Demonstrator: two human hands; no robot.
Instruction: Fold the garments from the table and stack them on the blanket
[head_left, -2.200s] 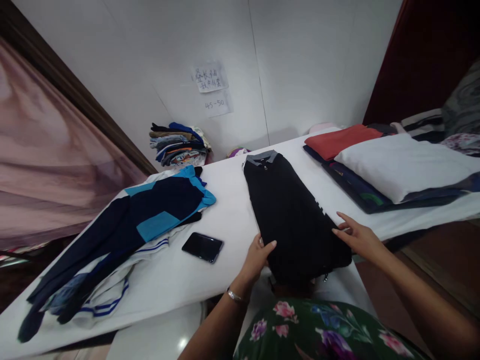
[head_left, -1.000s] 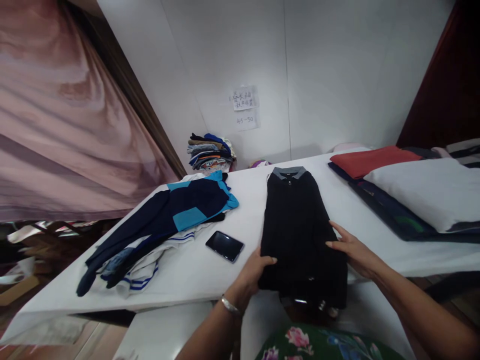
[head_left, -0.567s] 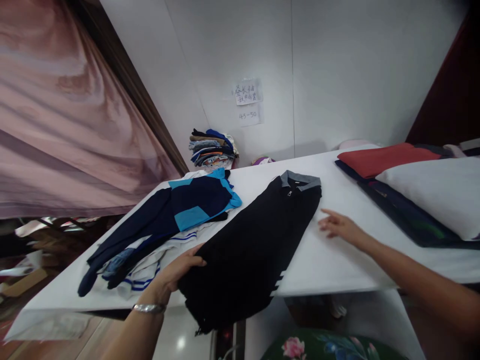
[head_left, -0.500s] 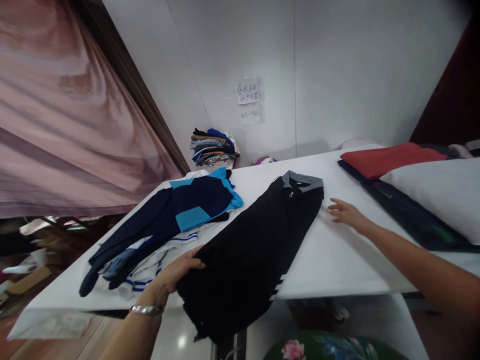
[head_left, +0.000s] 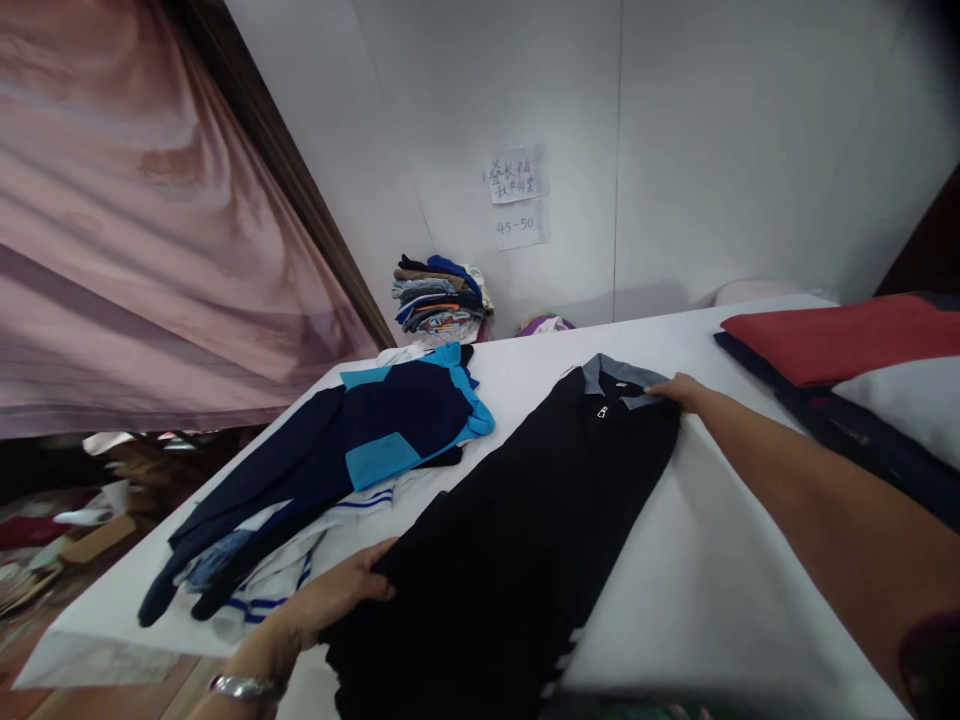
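Note:
A black long-sleeved shirt (head_left: 517, 520) with a grey collar and a short zip lies stretched over the white table, its lower end hanging past the front edge. My left hand (head_left: 352, 590), a silver bracelet on its wrist, is closed on the shirt's left side near the bottom; part of the fingers is under the cloth. Up at the collar, my right hand (head_left: 679, 392) pinches the shirt at the right end of the grey collar (head_left: 645, 378).
Left of the shirt, a navy and light-blue jacket (head_left: 405, 400) lies over white striped clothes (head_left: 300, 560). Folded clothes (head_left: 442, 298) are stacked by the wall. Red (head_left: 832, 340) and white (head_left: 915, 400) folded garments lie at the right on the white table (head_left: 675, 560).
My right hand has moved in from beside the shirt and taken hold of its collar. My left hand keeps its hold and sits slightly lower in view; the view has shifted a little.

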